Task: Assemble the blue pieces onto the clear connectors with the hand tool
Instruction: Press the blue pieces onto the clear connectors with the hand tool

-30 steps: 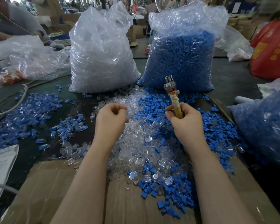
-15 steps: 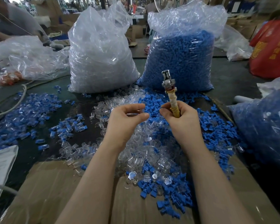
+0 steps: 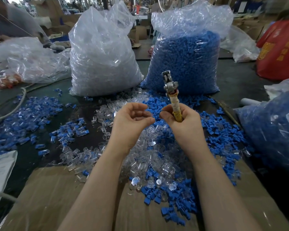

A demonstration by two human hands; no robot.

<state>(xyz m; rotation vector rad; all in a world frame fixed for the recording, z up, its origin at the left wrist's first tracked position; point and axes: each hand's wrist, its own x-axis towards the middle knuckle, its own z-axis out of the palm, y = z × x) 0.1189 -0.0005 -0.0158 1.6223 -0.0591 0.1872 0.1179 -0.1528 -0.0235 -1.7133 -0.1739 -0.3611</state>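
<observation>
The right hand (image 3: 182, 124) is clamped around the taped handle of the hand tool (image 3: 171, 95), its metal head upright; the left hand (image 3: 130, 120) curls thumb and fingers toward a clear connector (image 3: 144, 115), blurred; loose blue pieces (image 3: 222, 132) and connectors cover the worktop (image 3: 93, 105) beneath both hands.

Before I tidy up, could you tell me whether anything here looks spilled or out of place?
Loose blue plastic pieces and clear plastic connectors lie strewn over the dark table and cardboard sheet, outside their bags.
</observation>
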